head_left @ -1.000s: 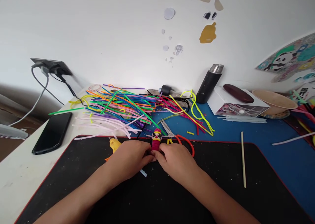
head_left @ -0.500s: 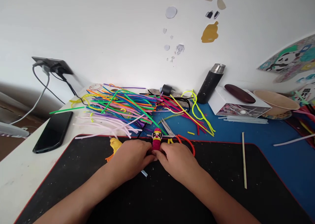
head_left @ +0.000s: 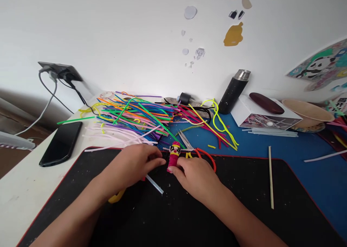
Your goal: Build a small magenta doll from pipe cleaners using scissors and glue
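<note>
Between the thumb and fingers of my right hand (head_left: pixel 196 174) stands a small magenta figure (head_left: pixel 173 162), slightly tilted, with a yellow, white and black face band that looks wound from pipe cleaners. My left hand (head_left: pixel 139 164) is just left of it, apart from it, its thumb and fingers parted with nothing visible between them. Under my left hand and wrist lies a mostly hidden yellow glue gun (head_left: pixel 116 197); a clear glue stick (head_left: pixel 155 184) pokes out to the right. Red-handled scissors (head_left: pixel 207 158) lie open behind my right hand.
A heap of coloured pipe cleaners (head_left: pixel 135 113) spreads behind the black mat (head_left: pixel 217 218). A phone (head_left: pixel 62 144) lies at left. Along the wall are a black flask (head_left: pixel 234 91), a white box (head_left: pixel 244 113) and a bowl (head_left: pixel 309 113). A pale stick (head_left: pixel 271 178) lies right.
My left hand has let go of the magenta figure and moved left. The figure, still in my right hand, now leans a little to the right. More of the glue stick shows.
</note>
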A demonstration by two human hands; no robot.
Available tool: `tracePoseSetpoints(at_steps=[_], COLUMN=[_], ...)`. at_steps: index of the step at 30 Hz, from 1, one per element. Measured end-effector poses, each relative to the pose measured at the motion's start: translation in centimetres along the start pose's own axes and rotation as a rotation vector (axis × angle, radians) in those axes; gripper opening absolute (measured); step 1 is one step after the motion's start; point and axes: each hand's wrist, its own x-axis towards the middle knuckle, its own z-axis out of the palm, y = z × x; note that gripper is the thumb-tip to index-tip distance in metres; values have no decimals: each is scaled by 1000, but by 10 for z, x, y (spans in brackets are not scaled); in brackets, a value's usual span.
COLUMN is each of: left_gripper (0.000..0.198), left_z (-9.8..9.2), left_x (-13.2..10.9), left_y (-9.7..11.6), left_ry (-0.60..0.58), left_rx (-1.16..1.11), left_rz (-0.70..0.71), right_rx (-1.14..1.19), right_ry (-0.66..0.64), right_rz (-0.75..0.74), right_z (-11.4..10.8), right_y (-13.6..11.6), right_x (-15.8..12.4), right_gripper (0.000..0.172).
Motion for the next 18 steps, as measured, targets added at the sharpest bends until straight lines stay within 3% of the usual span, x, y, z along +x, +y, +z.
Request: tracePoseSetpoints(at_steps=[5,8,12,18], left_gripper=[31,33,37,35], left_z=[-25,-33,-35,-34], left_x=[-3,-6,-12,-15], left_y=[-38,-52,-55,-47], left_ry=[198,244,195,187], left_rx=[-43,-16,38,43], left_rz=[-109,-131,-182,-135], right_rx=[78,161,234,299], right_ry=[75,155,254,364], right_rz=[-30,-71,-142,-194], right_z=[3,5,9,10], right_y=[3,5,7,8], right_x=[-1,-2,-3,-5], right_gripper=[32,34,39,42])
